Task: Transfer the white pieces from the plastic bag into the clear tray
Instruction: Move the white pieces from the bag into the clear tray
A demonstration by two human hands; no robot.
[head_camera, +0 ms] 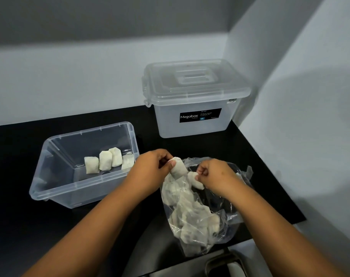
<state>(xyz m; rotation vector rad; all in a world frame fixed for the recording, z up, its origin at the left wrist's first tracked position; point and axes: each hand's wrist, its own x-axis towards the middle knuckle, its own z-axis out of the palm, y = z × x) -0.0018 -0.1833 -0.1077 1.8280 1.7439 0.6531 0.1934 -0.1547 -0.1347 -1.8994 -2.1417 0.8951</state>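
Observation:
A clear plastic bag (198, 220) full of white pieces lies on the black table, its mouth open toward the back. My left hand (152, 166) pinches one white piece (179, 168) just above the bag's mouth. My right hand (216, 174) grips another white piece (196, 179) at the bag's opening, close beside the first. The clear tray (56, 188) stands to the left with several white pieces (106, 159) lying in a row on its floor.
A lidded translucent storage box (194, 96) labelled Megabox stands at the back by the wall corner. The black table (20, 226) ends at the right near the bag. A dark chair part (222, 262) shows below the table's front edge.

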